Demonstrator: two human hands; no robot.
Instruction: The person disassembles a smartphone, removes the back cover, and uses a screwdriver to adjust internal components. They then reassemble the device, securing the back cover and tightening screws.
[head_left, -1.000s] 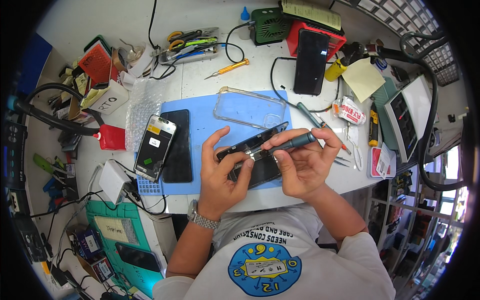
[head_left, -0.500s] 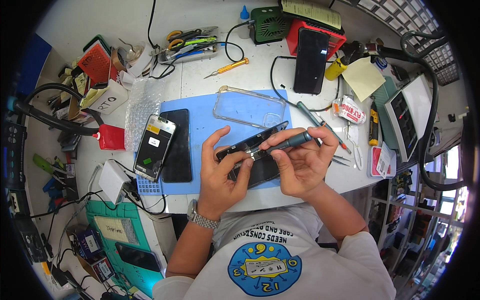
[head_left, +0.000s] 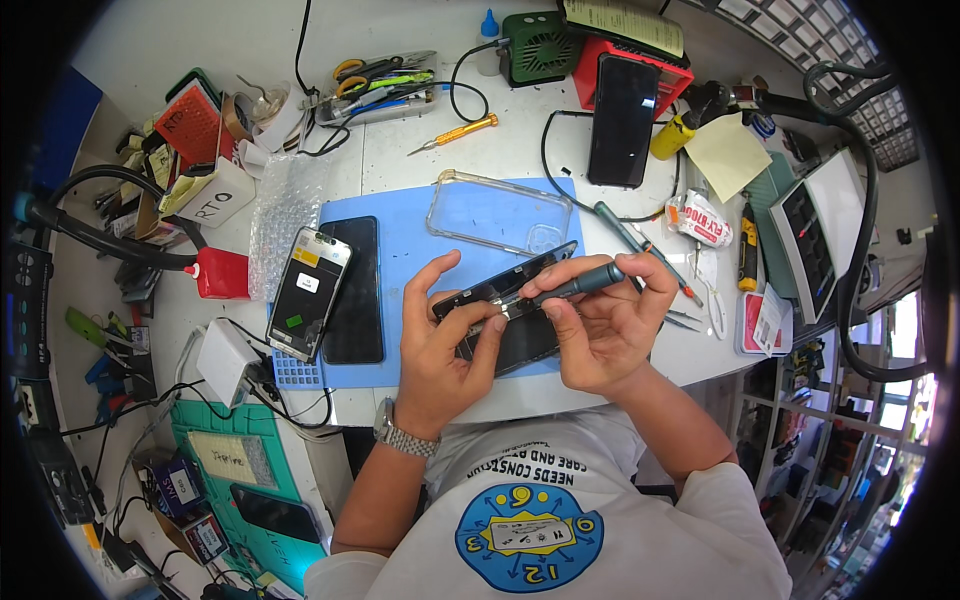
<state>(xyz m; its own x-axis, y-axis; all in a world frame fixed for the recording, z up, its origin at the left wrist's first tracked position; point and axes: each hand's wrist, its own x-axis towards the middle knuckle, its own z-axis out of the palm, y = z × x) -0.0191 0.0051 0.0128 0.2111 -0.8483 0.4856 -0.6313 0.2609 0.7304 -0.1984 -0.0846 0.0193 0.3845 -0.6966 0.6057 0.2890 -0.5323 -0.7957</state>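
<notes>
One blue mat on bench, left fingers around phone, right fingers around screwdriver

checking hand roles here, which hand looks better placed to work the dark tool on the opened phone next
Probably the right hand: it holds the dark tool, pointed at the opened phone, while the left hand holds that phone's left end.

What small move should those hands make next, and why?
Probably steady the teal-handled tool before pressing at all: the right hand holds it at an angle over the opened phone, and the left hand has its fingertips close to the tool's working end.
</notes>
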